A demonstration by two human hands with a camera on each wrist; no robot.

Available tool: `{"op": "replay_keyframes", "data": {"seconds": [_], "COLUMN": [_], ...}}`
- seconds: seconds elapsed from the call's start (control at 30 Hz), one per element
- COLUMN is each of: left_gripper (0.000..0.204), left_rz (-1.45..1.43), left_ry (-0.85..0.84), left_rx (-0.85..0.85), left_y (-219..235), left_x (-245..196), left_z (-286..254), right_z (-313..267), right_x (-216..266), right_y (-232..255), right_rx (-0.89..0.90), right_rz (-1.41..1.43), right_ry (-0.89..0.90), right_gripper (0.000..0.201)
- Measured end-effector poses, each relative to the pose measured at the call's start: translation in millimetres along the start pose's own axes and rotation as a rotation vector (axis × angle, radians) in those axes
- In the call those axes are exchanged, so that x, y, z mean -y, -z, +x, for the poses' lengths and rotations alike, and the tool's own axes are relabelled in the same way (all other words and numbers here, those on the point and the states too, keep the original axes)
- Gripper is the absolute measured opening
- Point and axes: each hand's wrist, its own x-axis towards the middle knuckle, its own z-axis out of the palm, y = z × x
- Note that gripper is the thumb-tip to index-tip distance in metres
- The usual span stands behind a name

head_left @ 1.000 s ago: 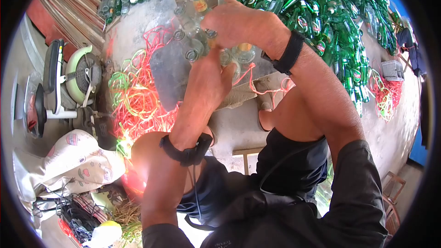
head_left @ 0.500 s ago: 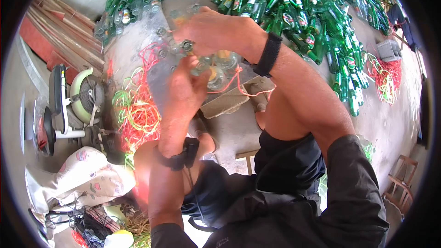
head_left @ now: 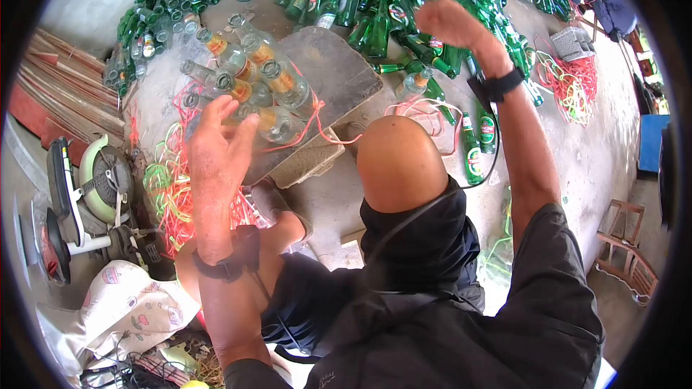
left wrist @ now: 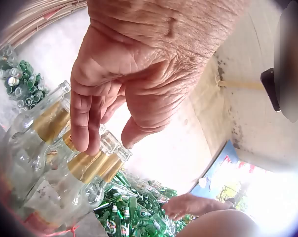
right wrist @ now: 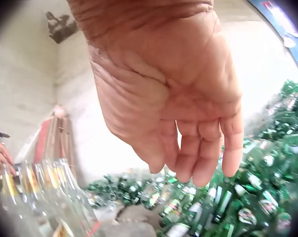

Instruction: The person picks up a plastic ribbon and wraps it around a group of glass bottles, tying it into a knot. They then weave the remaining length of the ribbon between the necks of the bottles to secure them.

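Several clear glass bottles [head_left: 288, 90] with yellow-orange labels stand bunched together on a dark slab [head_left: 346, 72]. A pink cord [head_left: 317, 112] runs along their near side. My left hand [head_left: 220, 148] is at the near-left side of this bunch, fingers loosely extended and thumb apart. In the left wrist view its fingertips [left wrist: 92, 145] overlap the bottle necks. My right hand [head_left: 454, 25] hangs over the heap of green bottles [head_left: 389, 18], well right of the clear ones. Its fingers [right wrist: 203, 168] droop loosely with nothing in them.
Tangled red and green cord [head_left: 169, 180] lies left of the slab. Two green bottles [head_left: 472, 148] are on the floor right of my knee [head_left: 400, 166]. A concrete block [head_left: 310, 158] is under the slab's near edge. Wooden boards [head_left: 79, 94] lean at far left.
My right hand has left the clear bottles and swung right over the green heap. The left hand's fingers have loosened at the bunch. The head view has shifted to the right.
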Motion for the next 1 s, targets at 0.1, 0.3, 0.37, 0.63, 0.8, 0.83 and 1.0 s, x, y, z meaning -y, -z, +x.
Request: {"op": "replay_keyframes", "data": {"seconds": [0.1, 0.3, 0.37, 0.63, 0.8, 0.83, 1.0], "left_gripper": [0.048, 0.042, 0.04, 0.04, 0.046, 0.046, 0.047], "left_rz": [0.005, 0.027, 0.037, 0.21, 0.162, 0.153, 0.256], "left_ry": [-0.002, -0.108, -0.13, -0.136, -0.182, -0.168, -0.255], "left_rx": [-0.011, -0.08, -0.14, -0.167, -0.188, -0.162, -0.158], "left_y": [0.2, -8.9, -6.7, -1.2, -1.8, -2.6, -5.7], "left_x": [-7.2, -7.7, -13.0, -21.8, -18.0, -16.4, -5.9], "left_z": [-2.0, -2.4, -1.7, 0.8, 7.8, 7.8, 7.9], "right_z": [-45.2, -82.3, -81.1, -77.5, -75.4, -72.3, -52.4], "right_x": [-23.0, -22.6, -21.1, -22.3, -25.1, -19.2, 0.5], "right_y": [-45.6, -123.2, -134.4, -157.2, -145.4, -133.2, -52.5], "right_rx": [0.08, -0.029, 0.049, -0.061, -0.13, -0.128, -0.308], "right_rz": [0.055, 0.045, 0.05, 0.138, 0.093, 0.084, 0.102], "right_ry": [-0.294, -0.549, -0.504, -0.561, -0.606, -0.638, -0.516], "right_gripper": [0.036, 0.062, 0.06, 0.047, 0.048, 0.048, 0.04]}}
